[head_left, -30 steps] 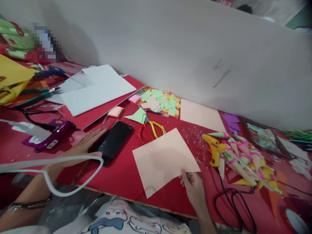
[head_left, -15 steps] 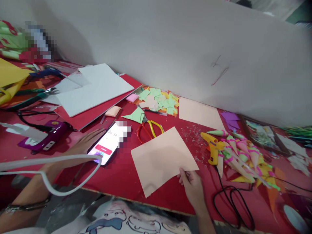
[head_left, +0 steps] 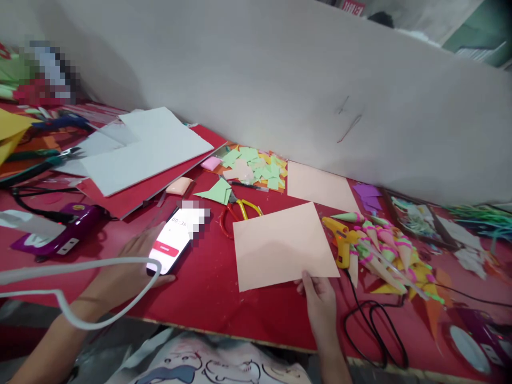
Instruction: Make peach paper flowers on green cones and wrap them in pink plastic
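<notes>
My right hand [head_left: 318, 298] pinches the near edge of a peach paper sheet [head_left: 282, 245] lying on the red table [head_left: 224, 304]. My left hand [head_left: 132, 261] rests beside a lit phone [head_left: 172, 244], fingers curled against its left side. A white cable [head_left: 80, 266] loops over my left forearm. Scissors with red and yellow handles [head_left: 238, 210] lie just behind the sheet.
A yellow glue gun [head_left: 340, 242] and several striped paper cones [head_left: 384, 250] lie to the right, with a black cord [head_left: 372, 330]. A second peach sheet [head_left: 320, 184], green paper scraps [head_left: 252, 165], white boards [head_left: 140, 149] and a purple device [head_left: 60, 234] stand behind. A grey partition [head_left: 280, 80] backs the table.
The phone screen lit up under my left hand. My right hand turned the peach sheet so it lies squarer and further right, over by the glue gun.
</notes>
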Available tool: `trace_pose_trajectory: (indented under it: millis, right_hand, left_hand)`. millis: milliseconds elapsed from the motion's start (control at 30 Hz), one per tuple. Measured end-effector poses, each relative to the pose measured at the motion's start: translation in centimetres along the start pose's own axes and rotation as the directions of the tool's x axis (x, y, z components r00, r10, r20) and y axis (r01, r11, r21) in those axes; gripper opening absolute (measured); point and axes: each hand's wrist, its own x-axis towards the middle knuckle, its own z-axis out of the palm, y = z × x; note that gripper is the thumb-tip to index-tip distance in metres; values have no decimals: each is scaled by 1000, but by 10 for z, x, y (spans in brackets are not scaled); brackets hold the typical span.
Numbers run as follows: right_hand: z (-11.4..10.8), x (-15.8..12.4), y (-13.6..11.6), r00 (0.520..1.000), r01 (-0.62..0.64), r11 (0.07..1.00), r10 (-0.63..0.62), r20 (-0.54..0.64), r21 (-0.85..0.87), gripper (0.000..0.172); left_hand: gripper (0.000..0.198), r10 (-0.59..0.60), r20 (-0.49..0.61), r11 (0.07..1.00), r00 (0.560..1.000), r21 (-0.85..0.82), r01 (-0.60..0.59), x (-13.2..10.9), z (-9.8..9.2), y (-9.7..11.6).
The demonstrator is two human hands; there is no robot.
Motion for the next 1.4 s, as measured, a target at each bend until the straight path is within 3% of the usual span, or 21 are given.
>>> trace_pose_trajectory:
  millis: [233,367,467,600,700,767,867,933,1033,1100,1200,1400]
  right_hand:
    - [12,-6,-3,999,-37,999,36,24,35,29]
    - [17,-7,-7,999,-42,997,40,33,62,28]
    - [18,-7,-8,999,-38,997,36,36,68,26]
    - [17,-10,-7,998,-26,997,23,54,67,24]
    - [13,-16,-4,999,-10,1000,10,46,-4,24]
    - [8,-21,0,999,14,994,-9,44,-107,25]
    - [1,-27,6,996,87,954,-82,29,-287,28]
    - [-3,-28,10,991,132,916,-125,44,-380,31]
    - [-4,-29,12,986,166,882,-144,82,-442,35]
    - [-2,-28,12,983,185,875,-161,92,-447,37]
    - [0,-28,9,976,215,873,-188,106,-439,36]
    - [2,-29,4,978,202,892,-166,122,-404,35]
  left_hand:
    - [90,5,35,999,999,41,-7,14,-19,20]
    - [87,-2,-113,997,994,78,11,22,-16,32]
    - [76,44,-203,999,978,-22,-49,24,-14,55]
    - [67,273,-41,925,961,-265,-273,19,-13,103]
    - [70,401,-15,871,916,-304,-387,14,-6,130]
    - [70,444,3,858,896,-288,-424,14,1,136]
    - [68,455,22,867,890,-238,-438,16,5,128]
    - [57,404,1,901,915,-175,-398,17,0,112]
    - [38,203,-122,976,972,-60,-212,14,-13,80]
    - [36,88,-138,996,987,-18,-91,9,-20,59]
    - [35,19,-168,997,986,78,-6,-1,-22,37]
    - [36,-10,-113,994,994,111,23,-7,-15,33]
